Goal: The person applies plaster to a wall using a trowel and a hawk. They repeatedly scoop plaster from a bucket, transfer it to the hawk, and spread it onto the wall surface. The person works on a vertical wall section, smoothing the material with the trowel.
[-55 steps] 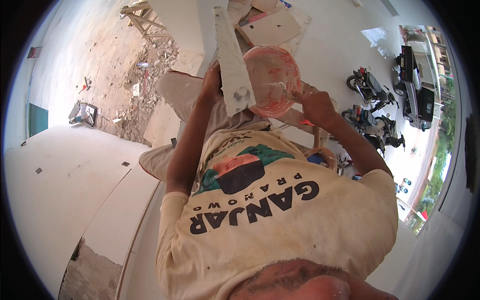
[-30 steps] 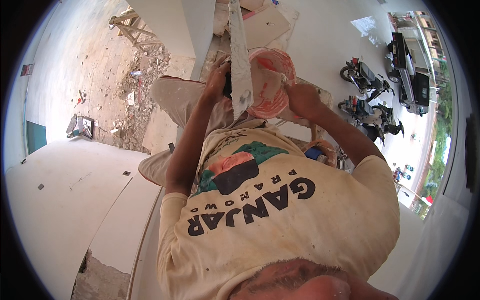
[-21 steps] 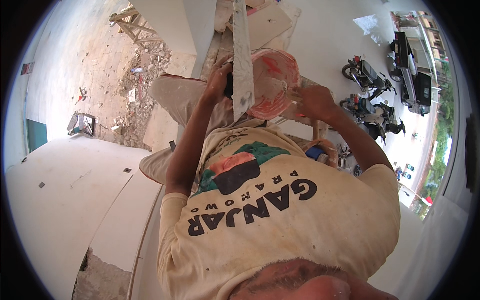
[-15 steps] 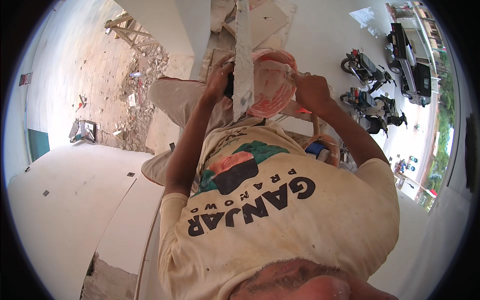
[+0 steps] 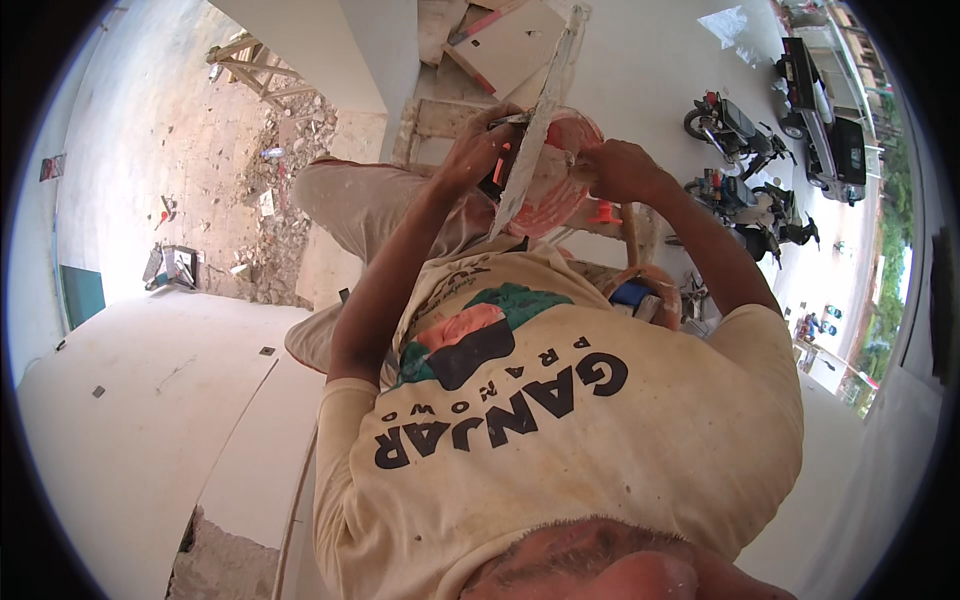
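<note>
My left hand [image 5: 482, 152] is wrapped round the black and orange handle of a long, plaster-smeared skimming blade [image 5: 541, 122]. The blade stands nearly edge-on, its upper end leaning right. Behind it, partly hidden, is a round red basin [image 5: 556, 208] coated inside with pale wet plaster. At the basin's right side my right hand [image 5: 628, 174] has its fingers closed, with a small plaster-covered piece at their tips. Whether that is a tool or part of the rim, I cannot tell.
Below the basin's right side stands a wooden support [image 5: 630, 236], with a round container [image 5: 657, 296] nearby. Cardboard pieces [image 5: 510, 48] lie ahead. Rubble [image 5: 275, 215] and a wooden trestle [image 5: 258, 68] are at left. Motorcycles [image 5: 735, 135] and a dark pickup [image 5: 822, 125] stand at right.
The long blade has tilted from upright, its upper end swinging right. My left hand has moved slightly right, and the handle now shows. My right hand stays close to the basin.
</note>
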Action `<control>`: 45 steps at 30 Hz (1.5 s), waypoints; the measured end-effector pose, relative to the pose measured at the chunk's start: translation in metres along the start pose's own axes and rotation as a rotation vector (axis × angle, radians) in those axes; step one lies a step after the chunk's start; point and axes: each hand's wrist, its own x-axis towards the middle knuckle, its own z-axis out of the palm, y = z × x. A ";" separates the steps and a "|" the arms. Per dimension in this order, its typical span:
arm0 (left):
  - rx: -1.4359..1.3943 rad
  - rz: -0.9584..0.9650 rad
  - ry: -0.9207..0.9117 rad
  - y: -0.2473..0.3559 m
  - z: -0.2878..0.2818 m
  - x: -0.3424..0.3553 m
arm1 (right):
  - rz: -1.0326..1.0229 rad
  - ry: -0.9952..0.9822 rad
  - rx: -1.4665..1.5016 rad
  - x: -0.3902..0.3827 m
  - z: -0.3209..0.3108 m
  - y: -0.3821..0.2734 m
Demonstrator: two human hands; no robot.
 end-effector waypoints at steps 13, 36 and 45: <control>0.185 0.005 -0.098 -0.013 0.010 0.026 | 0.155 -0.178 0.762 -0.003 0.073 0.080; 0.207 0.320 -0.008 -0.005 -0.059 0.021 | -0.004 -0.168 1.341 0.019 0.127 0.045; 0.514 0.577 0.040 -0.017 -0.097 0.014 | -0.012 -0.202 1.782 0.005 0.127 0.003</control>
